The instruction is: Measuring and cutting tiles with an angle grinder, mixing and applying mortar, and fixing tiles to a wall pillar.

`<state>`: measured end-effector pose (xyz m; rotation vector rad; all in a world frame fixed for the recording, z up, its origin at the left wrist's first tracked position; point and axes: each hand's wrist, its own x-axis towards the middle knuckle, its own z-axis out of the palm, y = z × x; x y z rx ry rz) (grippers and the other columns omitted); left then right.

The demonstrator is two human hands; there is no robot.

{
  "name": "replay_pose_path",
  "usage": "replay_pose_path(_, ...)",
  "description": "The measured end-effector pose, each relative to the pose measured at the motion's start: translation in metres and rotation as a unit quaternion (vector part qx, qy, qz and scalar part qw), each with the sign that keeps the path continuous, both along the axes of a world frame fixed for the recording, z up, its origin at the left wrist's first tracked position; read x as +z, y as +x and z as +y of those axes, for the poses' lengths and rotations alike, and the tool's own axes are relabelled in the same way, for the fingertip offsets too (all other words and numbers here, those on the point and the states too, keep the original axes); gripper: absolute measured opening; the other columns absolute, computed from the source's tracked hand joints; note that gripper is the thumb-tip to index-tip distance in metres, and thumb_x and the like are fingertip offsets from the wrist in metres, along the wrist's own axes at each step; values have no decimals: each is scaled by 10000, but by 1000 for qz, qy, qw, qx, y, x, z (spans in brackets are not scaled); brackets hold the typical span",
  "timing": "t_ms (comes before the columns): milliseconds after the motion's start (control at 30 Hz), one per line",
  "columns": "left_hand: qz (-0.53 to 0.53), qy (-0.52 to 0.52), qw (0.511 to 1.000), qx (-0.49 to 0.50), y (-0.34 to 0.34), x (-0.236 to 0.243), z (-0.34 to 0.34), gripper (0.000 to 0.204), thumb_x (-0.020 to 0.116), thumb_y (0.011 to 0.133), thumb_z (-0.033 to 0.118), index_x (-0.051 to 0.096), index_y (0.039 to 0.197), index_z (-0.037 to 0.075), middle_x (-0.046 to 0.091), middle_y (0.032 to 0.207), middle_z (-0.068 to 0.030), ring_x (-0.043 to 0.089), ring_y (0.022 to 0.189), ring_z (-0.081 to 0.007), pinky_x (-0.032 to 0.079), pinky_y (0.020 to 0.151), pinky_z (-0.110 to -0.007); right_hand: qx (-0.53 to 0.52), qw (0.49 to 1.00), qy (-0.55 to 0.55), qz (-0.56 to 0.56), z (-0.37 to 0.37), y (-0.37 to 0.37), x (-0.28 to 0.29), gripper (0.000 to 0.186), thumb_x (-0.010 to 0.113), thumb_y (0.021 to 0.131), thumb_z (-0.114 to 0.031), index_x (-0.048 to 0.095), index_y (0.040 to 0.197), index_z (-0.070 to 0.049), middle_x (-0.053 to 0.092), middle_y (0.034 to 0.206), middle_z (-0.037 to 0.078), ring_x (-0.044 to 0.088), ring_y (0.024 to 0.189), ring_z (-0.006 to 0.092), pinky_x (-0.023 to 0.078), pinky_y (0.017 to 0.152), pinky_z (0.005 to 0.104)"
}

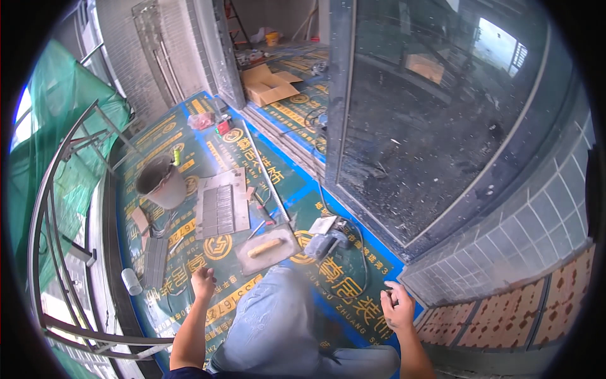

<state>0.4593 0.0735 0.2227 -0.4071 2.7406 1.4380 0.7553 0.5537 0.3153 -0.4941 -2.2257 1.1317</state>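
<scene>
My left hand (202, 282) hovers low over the covered floor, left of my jeans-clad knee, its fingers curled in and nothing visible in them. My right hand (398, 306) is raised off to the right, fingers loosely bent and apart, with nothing in it. In front of my knee lies a flat grey trowel with a wooden handle (265, 248). A dark corded power tool (328, 243) rests to its right. Beyond the trowel, grey strip tiles (218, 211) lie on a board, beside a hammer (260, 207). More dark tiles (155, 260) are nearest my left hand.
A bucket (161, 182) stands at the left. A long metal bar (268, 174) runs toward the doorway, where an open cardboard box (270, 85) sits. A glass panel (435, 126) and tiled wall (505, 221) bound the right; a metal railing (43, 208) curves along the left.
</scene>
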Motion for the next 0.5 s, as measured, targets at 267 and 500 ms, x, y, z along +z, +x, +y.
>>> replay_pose_path(267, 18, -221, 972, 82, -32, -96, -138, 255, 569, 1009, 251, 673, 971, 21, 691, 855, -264, 661, 865, -479, 498, 743, -523, 89, 988, 68, -104, -12, -124, 25, 216, 738, 874, -48, 706, 1084, -13, 482, 553, 84, 478, 492, 139, 429, 534, 291)
replay_pose_path(500, 12, -190, 978, 88, -117, -202, -248, 203, 532, 919, 35, 620, 1100, 56, 677, 1011, -216, 640, 929, -441, 484, 797, -534, 224, 937, 215, -163, -126, -342, 34, 281, 743, 888, -139, 695, 1156, -67, 696, 899, 127, 694, 832, 297, 550, 747, 385)
